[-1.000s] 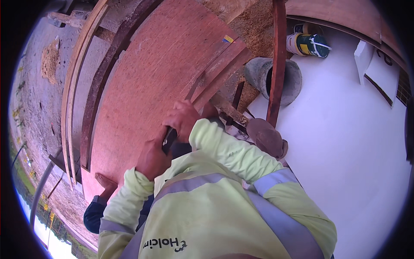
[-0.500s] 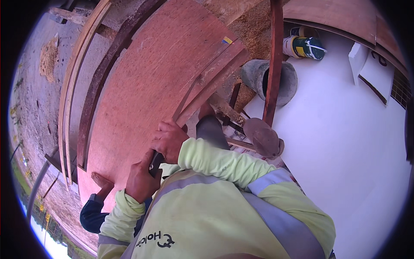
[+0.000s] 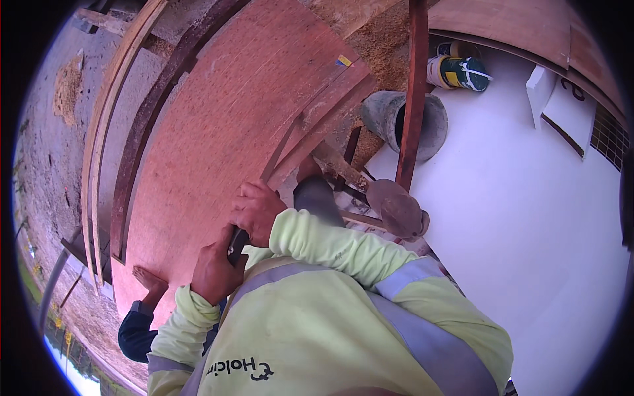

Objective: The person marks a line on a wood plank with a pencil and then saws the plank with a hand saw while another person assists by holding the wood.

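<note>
Here's the board (image 3: 205, 145), spreading left of and beyond the grip; left hand (image 3: 216, 267) clamps the black handle (image 3: 237, 245), showing between both hands; right hand (image 3: 257, 212) curls just beyond, its hold hidden, can't tell.

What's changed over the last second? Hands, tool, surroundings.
The left hand and right hand have drawn back along the reddish board toward the body, bringing the black handle with them. The view shifted slightly. Nothing visibly released or picked up. Unchanged: both hands' hold, the other person's hand on the board, the grey bucket.
</note>
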The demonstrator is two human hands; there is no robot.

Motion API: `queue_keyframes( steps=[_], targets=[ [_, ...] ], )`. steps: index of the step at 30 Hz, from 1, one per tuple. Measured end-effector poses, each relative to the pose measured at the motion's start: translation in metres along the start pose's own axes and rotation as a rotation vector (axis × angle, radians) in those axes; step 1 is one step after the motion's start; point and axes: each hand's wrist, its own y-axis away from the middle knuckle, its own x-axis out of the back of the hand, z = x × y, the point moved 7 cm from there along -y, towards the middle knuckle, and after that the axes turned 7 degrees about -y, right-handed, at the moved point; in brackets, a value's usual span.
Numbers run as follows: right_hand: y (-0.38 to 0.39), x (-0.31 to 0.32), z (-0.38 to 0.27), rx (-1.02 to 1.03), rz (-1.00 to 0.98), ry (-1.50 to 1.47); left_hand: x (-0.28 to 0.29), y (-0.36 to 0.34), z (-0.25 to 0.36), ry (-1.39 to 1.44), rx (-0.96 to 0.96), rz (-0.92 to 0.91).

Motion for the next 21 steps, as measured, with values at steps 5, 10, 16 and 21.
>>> queue_keyframes(
  steps=[5,10,16,21],
  targets=[
    [-0.016,0.032,0.094,-0.08,0.093,0.097,-0.028,-0.101,0.002,0.005,-0.025,-0.026],
    [-0.025,0.051,0.184,-0.135,0.017,0.234,-0.059,-0.175,0.01,0.096,-0.254,0.212],
    [0.0,-0.012,0.001,0.065,0.048,0.118,-0.005,0.0,-0.014,0.04,0.01,-0.013],
    [-0.007,0.002,0.053,0.043,0.103,0.105,-0.027,-0.055,-0.027,-0.006,0.032,0.017]
  ],
)
